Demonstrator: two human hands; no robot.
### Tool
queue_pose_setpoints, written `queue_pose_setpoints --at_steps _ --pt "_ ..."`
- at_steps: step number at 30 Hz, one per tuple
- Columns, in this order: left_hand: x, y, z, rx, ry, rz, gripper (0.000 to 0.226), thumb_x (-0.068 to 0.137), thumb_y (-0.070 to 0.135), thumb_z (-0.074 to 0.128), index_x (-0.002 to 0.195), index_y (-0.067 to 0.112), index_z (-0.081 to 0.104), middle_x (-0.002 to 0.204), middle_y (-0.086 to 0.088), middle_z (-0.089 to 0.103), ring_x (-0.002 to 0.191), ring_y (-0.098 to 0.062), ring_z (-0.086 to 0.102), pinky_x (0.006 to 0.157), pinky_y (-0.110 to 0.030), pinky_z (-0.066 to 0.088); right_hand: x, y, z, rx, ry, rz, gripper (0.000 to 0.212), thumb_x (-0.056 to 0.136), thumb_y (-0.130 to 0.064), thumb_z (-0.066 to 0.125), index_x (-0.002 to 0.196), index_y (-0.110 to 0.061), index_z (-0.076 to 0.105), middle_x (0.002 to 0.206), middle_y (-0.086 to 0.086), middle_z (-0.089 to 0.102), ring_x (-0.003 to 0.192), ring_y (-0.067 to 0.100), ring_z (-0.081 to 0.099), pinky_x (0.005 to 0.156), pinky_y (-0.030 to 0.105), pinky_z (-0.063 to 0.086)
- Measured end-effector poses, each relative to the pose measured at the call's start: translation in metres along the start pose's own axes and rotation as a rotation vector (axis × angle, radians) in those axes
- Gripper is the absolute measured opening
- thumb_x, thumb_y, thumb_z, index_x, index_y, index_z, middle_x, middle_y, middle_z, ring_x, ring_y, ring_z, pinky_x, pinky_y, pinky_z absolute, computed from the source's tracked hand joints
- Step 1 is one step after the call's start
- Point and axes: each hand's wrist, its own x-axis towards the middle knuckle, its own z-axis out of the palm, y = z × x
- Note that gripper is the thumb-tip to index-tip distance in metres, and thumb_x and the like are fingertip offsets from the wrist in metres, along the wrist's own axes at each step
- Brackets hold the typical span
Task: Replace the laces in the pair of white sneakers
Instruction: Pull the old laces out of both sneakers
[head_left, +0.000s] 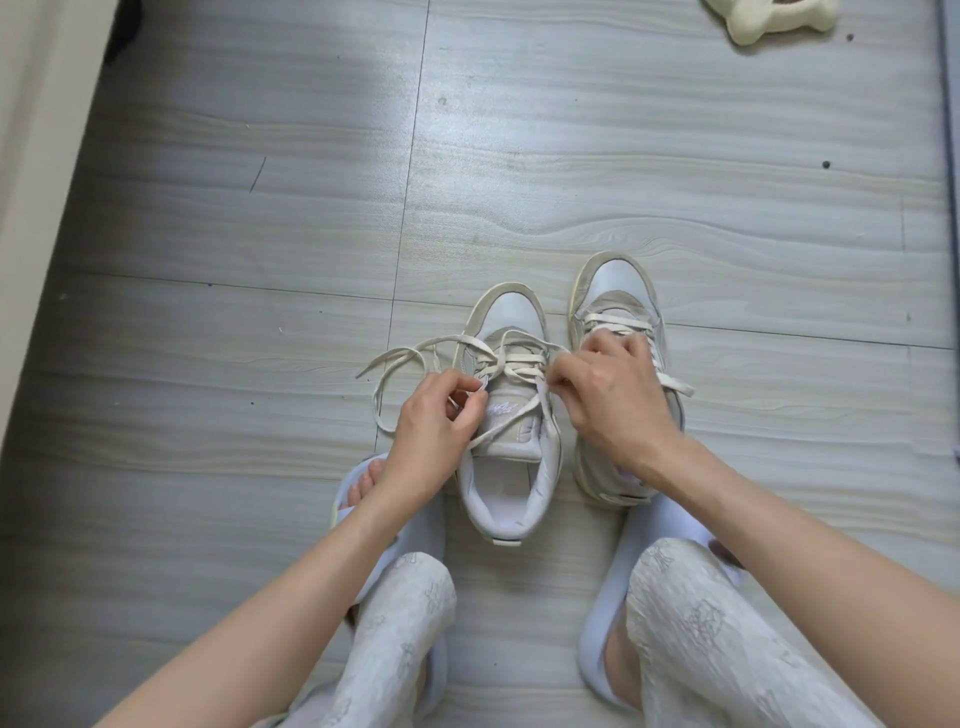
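Note:
Two white sneakers stand side by side on the floor, toes pointing away from me. The left sneaker (511, 462) has a cream lace (410, 353) threaded through its eyelets, with a loose end looping out to the left. My left hand (441, 421) pinches the lace at the tongue's left side. My right hand (608, 395) pinches the lace at the shoe's right edge and partly covers the right sneaker (615, 296). That shoe is laced too, and one lace end (675, 384) sticks out from under my hand.
Grey wood-look floor tiles (675, 182) spread all round. My feet in pale slippers (597, 639) sit just behind the shoes, knees in patterned trousers. A cream bone-shaped object (769, 21) lies at the far right. A pale wall or furniture edge (36, 156) runs along the left.

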Motion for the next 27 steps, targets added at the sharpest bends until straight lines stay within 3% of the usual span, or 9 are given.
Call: queue_pose_setpoints --at_steps 3,6,8,11,14,16,19,22,27 --pt "0.0 0.0 -0.001 -0.011 0.008 -0.011 0.012 0.087 0.021 0.06 0.079 0.03 0.057 0.083 -0.002 0.061 0.067 -0.004 0.05 0.07 -0.023 0.041 0.005 0.007 -0.014 0.266 0.142 0.369 0.005 0.085 -0.014 0.057 0.082 -0.018 0.059 0.081 -0.003 0.06 0.092 0.025 0.054 0.08 0.031 0.021" --pt "0.0 0.001 0.0 -0.02 0.009 -0.019 0.009 0.087 0.021 0.06 0.08 0.028 0.059 0.084 -0.003 0.061 0.067 -0.005 0.051 0.07 -0.024 0.042 0.01 0.024 -0.026 0.522 0.285 0.622 0.006 0.089 -0.015 0.053 0.087 -0.02 0.054 0.085 -0.007 0.056 0.098 0.025 0.054 0.096 0.041 0.032" --pt "0.0 0.001 0.0 -0.019 0.006 -0.02 0.01 0.087 0.021 0.06 0.08 0.028 0.058 0.084 -0.003 0.061 0.068 -0.006 0.051 0.071 -0.024 0.042 0.008 0.03 -0.027 0.391 0.24 0.576 0.007 0.089 -0.015 0.053 0.092 -0.017 0.059 0.092 -0.004 0.058 0.103 0.027 0.051 0.09 0.037 0.03" --pt "0.0 0.001 0.0 -0.014 0.006 -0.024 0.016 0.086 0.022 0.06 0.077 0.034 0.055 0.084 -0.003 0.061 0.067 -0.005 0.051 0.07 -0.023 0.041 0.003 0.022 -0.021 0.144 0.244 0.29 0.019 0.082 -0.017 0.053 0.098 -0.015 0.063 0.1 0.003 0.062 0.099 0.025 0.049 0.077 0.032 0.023" --pt "0.0 0.001 -0.001 -0.01 0.01 -0.03 0.017 0.086 0.022 0.06 0.076 0.034 0.055 0.084 -0.002 0.061 0.066 -0.003 0.05 0.069 -0.02 0.04 0.002 0.008 -0.014 -0.001 0.192 -0.05 0.024 0.078 -0.019 0.052 0.099 -0.018 0.064 0.097 -0.001 0.066 0.093 0.022 0.058 0.079 0.035 0.027" --pt "0.0 0.002 -0.001 -0.012 0.008 -0.03 0.014 0.086 0.021 0.061 0.078 0.031 0.056 0.084 -0.003 0.061 0.066 -0.003 0.05 0.069 -0.02 0.04 0.001 0.004 -0.011 -0.046 0.135 -0.163 0.034 0.077 -0.017 0.052 0.109 -0.018 0.062 0.102 -0.001 0.066 0.091 0.024 0.06 0.078 0.038 0.03" --pt "0.0 0.002 -0.001 -0.016 0.005 -0.029 0.012 0.087 0.021 0.061 0.079 0.03 0.057 0.084 -0.003 0.061 0.066 -0.003 0.051 0.069 -0.022 0.041 0.003 0.008 -0.006 -0.097 0.033 -0.244 0.026 0.076 -0.017 0.053 0.096 -0.022 0.069 0.096 -0.005 0.067 0.087 0.025 0.057 0.073 0.037 0.028" --pt "0.0 0.002 -0.001 -0.015 0.009 -0.026 0.019 0.086 0.021 0.061 0.076 0.035 0.054 0.084 -0.003 0.061 0.066 -0.003 0.051 0.069 -0.021 0.041 0.004 0.011 0.001 -0.063 -0.11 -0.197 0.017 0.078 -0.019 0.058 0.09 -0.019 0.069 0.083 -0.004 0.069 0.082 0.026 0.057 0.071 0.037 0.028" --pt "0.0 0.002 -0.002 -0.014 0.002 -0.028 0.017 0.086 0.02 0.061 0.076 0.033 0.055 0.085 -0.003 0.062 0.067 -0.002 0.051 0.068 -0.018 0.04 0.005 0.012 0.006 0.166 -0.09 -0.019 0.009 0.08 -0.02 0.062 0.081 -0.014 0.069 0.078 0.002 0.069 0.085 0.028 0.055 0.076 0.035 0.026"
